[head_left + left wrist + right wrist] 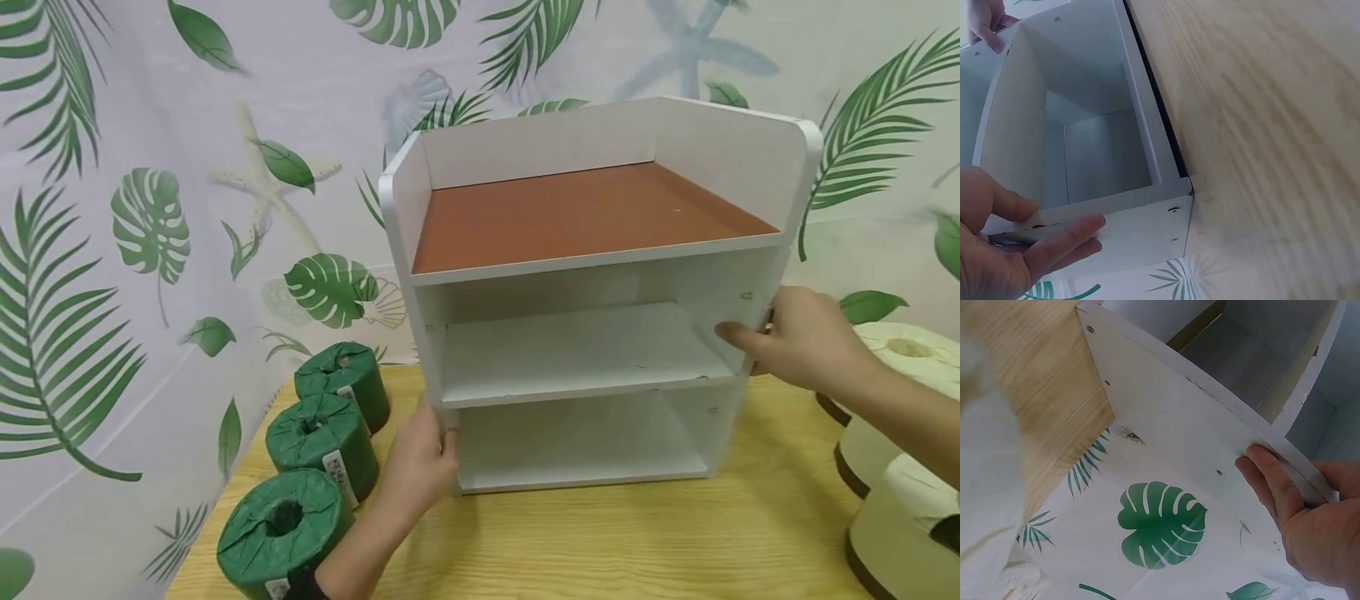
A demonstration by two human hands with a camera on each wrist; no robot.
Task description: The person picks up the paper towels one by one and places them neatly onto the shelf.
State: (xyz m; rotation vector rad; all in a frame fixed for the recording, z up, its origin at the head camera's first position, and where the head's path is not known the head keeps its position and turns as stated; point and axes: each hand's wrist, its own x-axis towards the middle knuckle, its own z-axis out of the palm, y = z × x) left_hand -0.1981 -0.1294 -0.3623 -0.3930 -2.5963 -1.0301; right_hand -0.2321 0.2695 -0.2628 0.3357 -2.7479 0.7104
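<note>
A white shelf unit (585, 392) with a reddish-brown top panel (592, 212) stands tilted at the middle of the wooden table. Its two lower compartments face me and hold nothing. My left hand (422, 454) grips the left side panel low down, thumb on the front edge and fingers on the outer face, as the left wrist view shows. Higher up on the opposite side, my right hand (802, 342) holds the right panel, its thumb inside and fingers (1269, 478) along the outside. In the left wrist view a dark gap shows under the unit's bottom edge (1154, 137).
Three green paper-wrapped rolls (322, 442) stand in a row at the table's left edge. Several cream-wrapped rolls (907, 517) with dark bases line the right side, close to my right forearm. Behind the wooden table (600, 542) hangs a leaf-print cloth (300, 167).
</note>
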